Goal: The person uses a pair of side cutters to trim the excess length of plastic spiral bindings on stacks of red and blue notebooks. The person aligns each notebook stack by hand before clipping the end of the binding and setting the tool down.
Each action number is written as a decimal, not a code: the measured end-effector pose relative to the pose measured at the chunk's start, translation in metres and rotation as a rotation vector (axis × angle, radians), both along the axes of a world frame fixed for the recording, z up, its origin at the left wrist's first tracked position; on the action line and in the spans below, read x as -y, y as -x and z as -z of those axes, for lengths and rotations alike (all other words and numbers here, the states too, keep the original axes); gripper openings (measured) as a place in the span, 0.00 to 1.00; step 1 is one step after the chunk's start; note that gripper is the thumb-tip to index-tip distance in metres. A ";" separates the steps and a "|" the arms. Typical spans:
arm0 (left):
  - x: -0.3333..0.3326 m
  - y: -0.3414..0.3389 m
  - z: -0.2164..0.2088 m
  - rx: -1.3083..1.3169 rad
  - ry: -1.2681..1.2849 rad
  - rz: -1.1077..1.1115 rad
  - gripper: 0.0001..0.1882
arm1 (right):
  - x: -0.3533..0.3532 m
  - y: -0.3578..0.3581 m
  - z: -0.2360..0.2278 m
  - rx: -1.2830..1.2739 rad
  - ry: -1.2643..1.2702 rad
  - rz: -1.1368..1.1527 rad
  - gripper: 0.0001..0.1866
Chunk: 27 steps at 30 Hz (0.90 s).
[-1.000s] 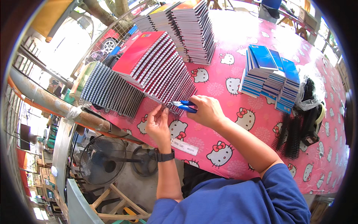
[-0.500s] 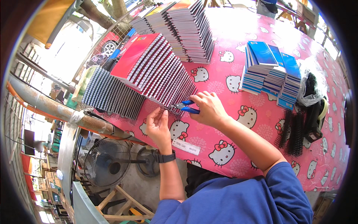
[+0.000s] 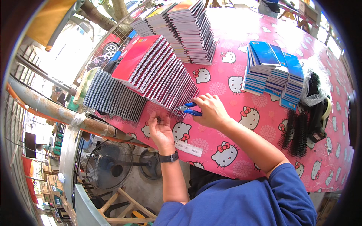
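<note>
My right hand is closed around blue-handled cutting pliers. Their jaws meet the lower near corner of a tall stack of red spiral-bound notebooks, at the ends of the bindings. Beside that corner, my left hand is turned palm up with its fingers apart and slightly curled. A small dark spot shows among its fingers, too small to make out. To the left of the red stack stands another stack of spiral-bound notebooks with dark coils.
Tall notebook stacks rise at the back. On the right are blue notebooks, black binding coils, a clear plastic bag and a tape dispenser. A pink patterned cloth covers the table. A fan stands below its left edge.
My left hand has drawn slightly away from the notebook corner, turned palm up and spread its fingers. My right hand and the pliers have barely moved.
</note>
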<state>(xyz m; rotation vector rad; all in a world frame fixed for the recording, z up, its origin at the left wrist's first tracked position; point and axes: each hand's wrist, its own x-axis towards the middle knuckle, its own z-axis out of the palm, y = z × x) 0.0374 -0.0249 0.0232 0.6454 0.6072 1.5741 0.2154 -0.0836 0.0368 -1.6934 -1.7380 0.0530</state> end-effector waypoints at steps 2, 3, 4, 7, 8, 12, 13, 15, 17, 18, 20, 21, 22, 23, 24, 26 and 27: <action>0.001 -0.003 -0.004 -0.080 0.047 0.175 0.13 | -0.001 0.002 -0.001 0.049 0.001 0.020 0.20; 0.004 -0.008 -0.005 -0.163 0.065 0.130 0.10 | -0.001 0.003 -0.003 0.058 0.052 0.006 0.20; 0.004 -0.008 -0.004 -0.165 0.063 0.130 0.10 | -0.001 0.005 -0.004 0.066 0.103 -0.007 0.20; 0.000 -0.006 0.003 -0.644 -0.078 0.024 0.09 | -0.005 0.007 -0.007 0.011 0.172 -0.025 0.17; -0.001 -0.005 0.004 -0.646 -0.078 0.025 0.09 | -0.005 0.007 -0.009 -0.061 0.283 -0.044 0.17; -0.001 0.000 0.000 -0.749 -0.104 -0.007 0.10 | 0.000 0.001 -0.002 -0.103 0.222 -0.023 0.15; 0.000 0.001 -0.001 -0.748 -0.098 -0.020 0.10 | 0.002 -0.001 -0.002 -0.024 0.146 -0.008 0.15; -0.003 0.005 0.006 -0.764 -0.112 -0.026 0.10 | 0.003 0.001 -0.001 0.054 0.068 0.005 0.15; -0.002 0.002 0.004 -0.781 -0.131 -0.021 0.11 | 0.001 0.003 0.003 0.102 -0.031 0.039 0.15; -0.001 0.000 0.003 -0.787 -0.146 -0.022 0.11 | 0.000 0.003 0.004 0.101 -0.032 0.044 0.15; 0.001 -0.001 0.002 -0.795 -0.158 -0.029 0.11 | -0.002 0.006 0.001 0.094 0.045 -0.011 0.16; 0.001 -0.001 0.002 -0.809 -0.175 -0.034 0.11 | -0.002 0.005 -0.001 0.039 0.162 -0.032 0.16; 0.001 0.000 0.003 -0.821 -0.191 -0.043 0.11 | -0.001 0.005 -0.003 0.040 0.160 -0.035 0.16; 0.000 0.002 0.003 -0.820 -0.192 -0.046 0.11 | 0.000 0.004 -0.003 -0.016 0.206 -0.034 0.15; -0.002 0.005 0.005 -0.828 -0.162 -0.055 0.10 | 0.001 0.003 -0.003 -0.071 0.253 -0.034 0.15; -0.003 0.008 0.006 -0.832 -0.129 -0.061 0.09 | 0.004 -0.003 0.002 -0.019 0.172 -0.012 0.15; -0.004 0.010 0.006 -0.481 0.010 0.076 0.11 | 0.004 -0.005 0.005 0.031 0.090 0.010 0.15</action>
